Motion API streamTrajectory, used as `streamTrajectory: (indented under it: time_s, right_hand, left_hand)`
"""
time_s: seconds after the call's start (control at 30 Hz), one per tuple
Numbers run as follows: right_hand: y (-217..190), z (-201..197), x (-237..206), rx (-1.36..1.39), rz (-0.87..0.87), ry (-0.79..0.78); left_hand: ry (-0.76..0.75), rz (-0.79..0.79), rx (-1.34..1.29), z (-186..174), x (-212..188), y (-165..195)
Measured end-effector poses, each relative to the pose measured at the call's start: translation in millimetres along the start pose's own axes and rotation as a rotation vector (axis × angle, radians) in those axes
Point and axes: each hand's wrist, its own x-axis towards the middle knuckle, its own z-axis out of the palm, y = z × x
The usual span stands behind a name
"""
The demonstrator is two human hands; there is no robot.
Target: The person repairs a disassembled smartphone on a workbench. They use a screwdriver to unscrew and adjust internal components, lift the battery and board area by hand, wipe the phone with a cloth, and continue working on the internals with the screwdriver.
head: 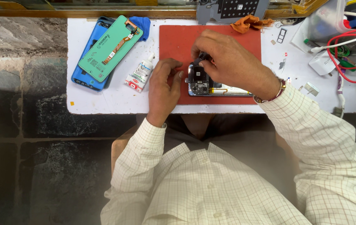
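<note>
Right hand (223,58) pinches a small dark part (204,56) atop the opened phone (211,85) on the red mat (178,46), left hand (165,83) bracing its nine o'clock edge with curled fingers, glue bottle (141,74) farther toward nine o'clock on the white tabletop (115,98).

phone repair bench | opened phone (211,85) | red mat (173,41) | spare screen (110,48)
</note>
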Motion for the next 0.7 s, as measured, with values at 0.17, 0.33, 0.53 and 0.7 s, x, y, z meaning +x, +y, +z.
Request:
streamTrajectory:
  time_s: [0.17, 0.33, 0.53, 0.7]
  right_hand:
    - [-1.1, -0.7, -5.0, 0.044, 0.044, -0.002]
    - [-3.3, -3.7, -9.4, 0.05, 0.016, 0.008]
    - [-2.0, -0.1, -10.1, 0.044, 0.029, -0.009]
    - [-0.6, 1.2, -9.0, 0.043, 0.026, -0.009]
  left_hand:
    - [0.002, 0.003, 0.022, -0.3, -0.3, -1.4]
    - [-0.005, -0.015, 0.002, -0.6, -1.2, -2.4]
    - [-0.004, -0.019, -0.002, 0.0, -1.1, -2.6]
    - [0.0, -0.012, -0.018, -0.4, -1.4, -3.5]
